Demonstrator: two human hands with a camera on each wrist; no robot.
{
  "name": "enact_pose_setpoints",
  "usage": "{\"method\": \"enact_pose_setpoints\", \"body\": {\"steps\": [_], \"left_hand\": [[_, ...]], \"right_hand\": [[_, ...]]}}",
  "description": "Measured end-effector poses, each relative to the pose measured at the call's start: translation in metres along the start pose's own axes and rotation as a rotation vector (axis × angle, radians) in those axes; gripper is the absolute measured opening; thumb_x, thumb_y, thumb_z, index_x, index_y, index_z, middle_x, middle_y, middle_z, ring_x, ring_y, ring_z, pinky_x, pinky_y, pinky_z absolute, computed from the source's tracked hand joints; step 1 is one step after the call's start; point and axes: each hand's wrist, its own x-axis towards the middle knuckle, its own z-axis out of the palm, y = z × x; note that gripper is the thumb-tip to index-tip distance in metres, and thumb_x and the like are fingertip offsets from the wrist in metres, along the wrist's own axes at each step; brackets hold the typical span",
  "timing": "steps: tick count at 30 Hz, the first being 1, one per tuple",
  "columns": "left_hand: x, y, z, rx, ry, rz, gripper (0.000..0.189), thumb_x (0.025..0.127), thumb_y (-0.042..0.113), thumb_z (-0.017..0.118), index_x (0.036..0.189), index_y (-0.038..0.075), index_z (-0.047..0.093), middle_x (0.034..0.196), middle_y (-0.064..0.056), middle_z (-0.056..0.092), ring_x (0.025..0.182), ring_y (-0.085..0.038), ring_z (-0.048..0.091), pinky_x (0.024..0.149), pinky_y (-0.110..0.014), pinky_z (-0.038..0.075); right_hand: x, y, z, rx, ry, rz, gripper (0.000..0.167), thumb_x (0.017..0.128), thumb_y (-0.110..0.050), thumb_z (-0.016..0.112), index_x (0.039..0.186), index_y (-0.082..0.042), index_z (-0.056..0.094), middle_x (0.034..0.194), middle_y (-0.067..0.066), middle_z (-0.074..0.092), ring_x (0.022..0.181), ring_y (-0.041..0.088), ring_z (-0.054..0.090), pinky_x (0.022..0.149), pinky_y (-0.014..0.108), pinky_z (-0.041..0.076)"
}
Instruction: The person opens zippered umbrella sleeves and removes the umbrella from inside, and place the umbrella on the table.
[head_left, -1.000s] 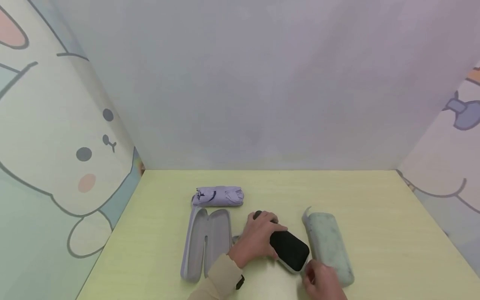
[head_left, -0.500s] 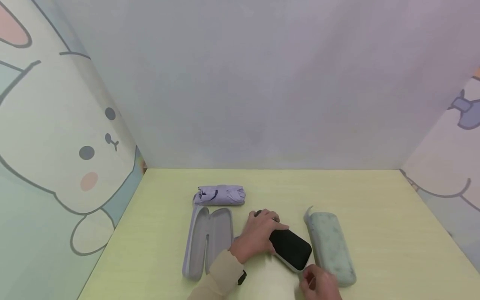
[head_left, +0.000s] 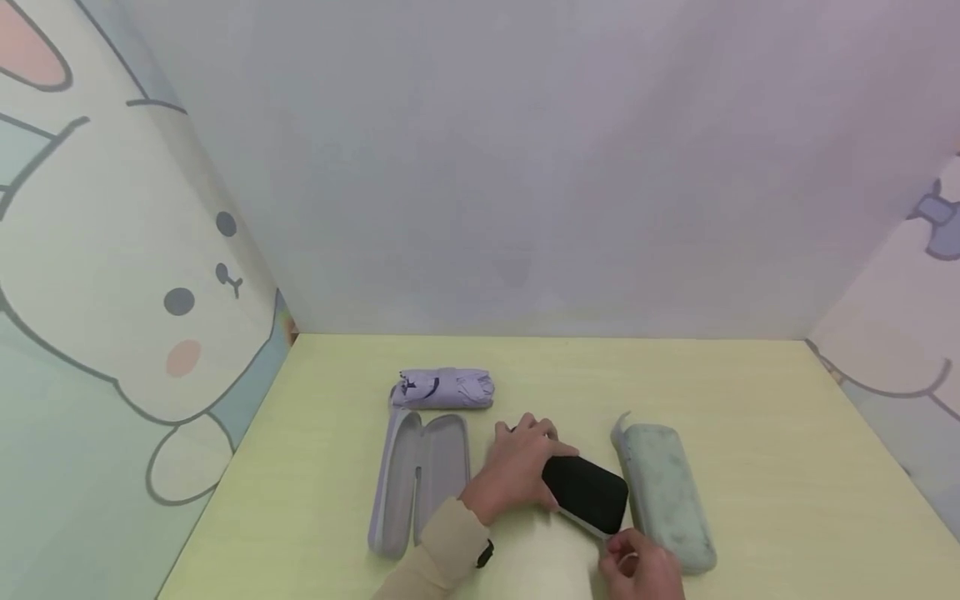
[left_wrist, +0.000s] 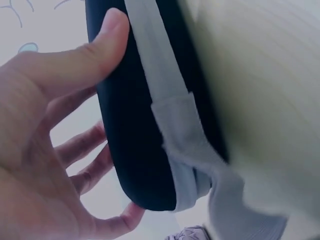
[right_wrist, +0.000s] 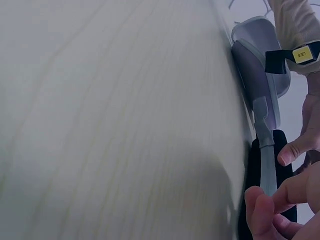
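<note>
A black zip case with a pale grey zip band lies slantwise at the table's near middle. My left hand holds it from above, thumb on one side and fingers on the other. A grey fabric tab hangs off its end in the left wrist view. At the case's near right corner, my right hand pinches with thumb and forefinger right at the zip band. A thin pale loop shows between those fingers, probably the zip pull, mostly hidden.
Left of the hands, a lilac case lies open with its grey lining up. Behind it is a rolled lilac fabric bundle, like a folded umbrella. A pale green case lies close beside my right hand. Walls border the table.
My right hand has shifted slightly left, its fingertips closer in to the case's corner. My left hand keeps its hold on the case. The head view has drifted a little.
</note>
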Motion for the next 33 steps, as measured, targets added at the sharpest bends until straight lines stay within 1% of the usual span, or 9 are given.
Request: {"method": "enact_pose_setpoints", "body": {"steps": [2, 7, 9, 14, 17, 19, 21, 28, 33], "left_hand": [[-0.001, 0.001, 0.000, 0.009, -0.003, -0.003, 0.072, 0.053, 0.048, 0.088, 0.120, 0.040, 0.064, 0.105, 0.009, 0.053, 0.093, -0.013, 0.042, 0.069, -0.038, 0.035], [-0.005, 0.002, -0.003, -0.009, -0.014, -0.035, 0.067, 0.058, 0.050, 0.085, 0.121, 0.038, 0.064, 0.102, 0.006, 0.052, 0.090, -0.015, 0.042, 0.067, -0.038, 0.035], [-0.007, 0.003, -0.006, -0.034, -0.019, -0.052, 0.065, 0.060, 0.049, 0.084, 0.120, 0.037, 0.065, 0.099, 0.006, 0.051, 0.088, -0.015, 0.041, 0.067, -0.038, 0.035], [-0.009, 0.005, -0.010, -0.041, -0.038, -0.096, 0.061, 0.061, 0.049, 0.084, 0.118, 0.034, 0.067, 0.096, 0.004, 0.052, 0.084, -0.016, 0.042, 0.065, -0.037, 0.037], [-0.009, 0.007, -0.011, -0.016, -0.055, -0.116, 0.062, 0.062, 0.051, 0.083, 0.119, 0.033, 0.066, 0.098, 0.003, 0.053, 0.084, -0.017, 0.043, 0.065, -0.038, 0.038], [-0.010, 0.008, -0.012, -0.006, -0.066, -0.121, 0.062, 0.062, 0.052, 0.082, 0.119, 0.033, 0.066, 0.099, 0.002, 0.053, 0.085, -0.018, 0.044, 0.065, -0.038, 0.039], [-0.010, 0.008, -0.013, -0.002, -0.068, -0.120, 0.062, 0.063, 0.052, 0.082, 0.119, 0.032, 0.066, 0.099, 0.001, 0.054, 0.085, -0.018, 0.044, 0.065, -0.038, 0.040], [-0.009, 0.008, -0.012, 0.005, -0.056, -0.120, 0.061, 0.063, 0.053, 0.082, 0.118, 0.033, 0.067, 0.100, 0.001, 0.054, 0.085, -0.019, 0.045, 0.065, -0.039, 0.040], [-0.009, 0.006, -0.010, 0.016, -0.058, -0.121, 0.062, 0.062, 0.054, 0.082, 0.118, 0.033, 0.067, 0.101, 0.001, 0.056, 0.085, -0.019, 0.046, 0.064, -0.039, 0.041]], "right_hand": [[0.000, 0.000, 0.001, 0.002, 0.023, -0.014, 0.010, 0.068, 0.000, 0.066, 0.069, -0.009, 0.061, 0.062, -0.004, 0.058, 0.051, 0.005, 0.048, 0.052, 0.022, 0.040], [0.003, 0.002, 0.004, -0.017, 0.111, -0.135, 0.011, 0.066, -0.001, 0.069, 0.068, -0.009, 0.062, 0.060, -0.008, 0.056, 0.050, 0.000, 0.046, 0.051, 0.022, 0.040], [0.005, 0.002, 0.005, -0.028, 0.135, -0.166, 0.012, 0.065, 0.000, 0.069, 0.067, -0.010, 0.062, 0.060, -0.009, 0.056, 0.050, -0.001, 0.046, 0.050, 0.022, 0.040], [0.007, 0.002, 0.006, -0.035, 0.128, -0.137, 0.013, 0.067, -0.001, 0.070, 0.068, -0.011, 0.062, 0.060, -0.009, 0.055, 0.050, 0.001, 0.045, 0.051, 0.022, 0.038], [0.008, 0.000, 0.008, -0.015, 0.154, -0.169, 0.015, 0.065, 0.001, 0.069, 0.067, -0.013, 0.062, 0.059, -0.010, 0.054, 0.050, 0.000, 0.044, 0.051, 0.022, 0.039], [0.009, 0.000, 0.009, -0.005, 0.169, -0.206, 0.017, 0.064, 0.001, 0.069, 0.066, -0.013, 0.061, 0.059, -0.010, 0.054, 0.049, -0.001, 0.044, 0.051, 0.022, 0.040], [0.009, 0.000, 0.010, 0.001, 0.178, -0.222, 0.018, 0.063, 0.002, 0.069, 0.065, -0.013, 0.061, 0.059, -0.010, 0.054, 0.049, -0.002, 0.044, 0.050, 0.022, 0.040], [0.009, -0.002, 0.010, -0.004, 0.159, -0.195, 0.019, 0.064, 0.004, 0.069, 0.066, -0.013, 0.061, 0.060, -0.009, 0.055, 0.050, -0.001, 0.045, 0.050, 0.022, 0.041], [0.011, -0.005, 0.010, -0.037, 0.099, -0.152, 0.015, 0.067, 0.002, 0.069, 0.068, -0.011, 0.062, 0.062, -0.007, 0.057, 0.051, 0.002, 0.045, 0.050, 0.022, 0.040]]}}
